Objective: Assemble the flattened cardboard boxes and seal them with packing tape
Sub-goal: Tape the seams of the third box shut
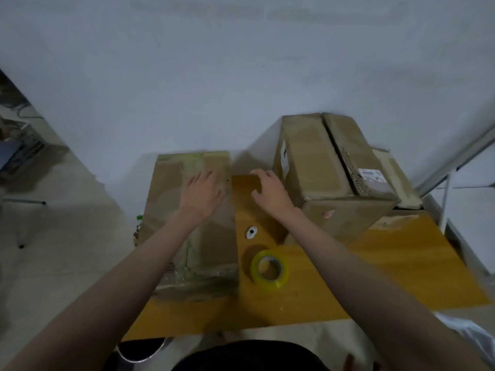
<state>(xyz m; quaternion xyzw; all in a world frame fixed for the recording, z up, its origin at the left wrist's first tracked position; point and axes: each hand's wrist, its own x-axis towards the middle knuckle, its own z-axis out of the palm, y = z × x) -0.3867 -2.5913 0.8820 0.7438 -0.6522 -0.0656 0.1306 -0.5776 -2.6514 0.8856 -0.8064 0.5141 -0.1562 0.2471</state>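
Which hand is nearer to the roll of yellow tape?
Right, though narrowly. The right hand hovers above the table beyond the tape roll, almost in line with it. The left hand rests on the left box, further off to the side.

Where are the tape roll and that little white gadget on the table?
tape roll (270,270), head view, on its yellowish front band
little white gadget (251,232), head view, on its middle

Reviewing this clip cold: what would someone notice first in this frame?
Two bare arms reach across a yellow-brown table, the left hand lying flat on a taped box at the left, the right hand hovering open between that box and a bigger box at the right. Nearer the person, a roll of yellowish tape lies on the table beside a small white cutter.
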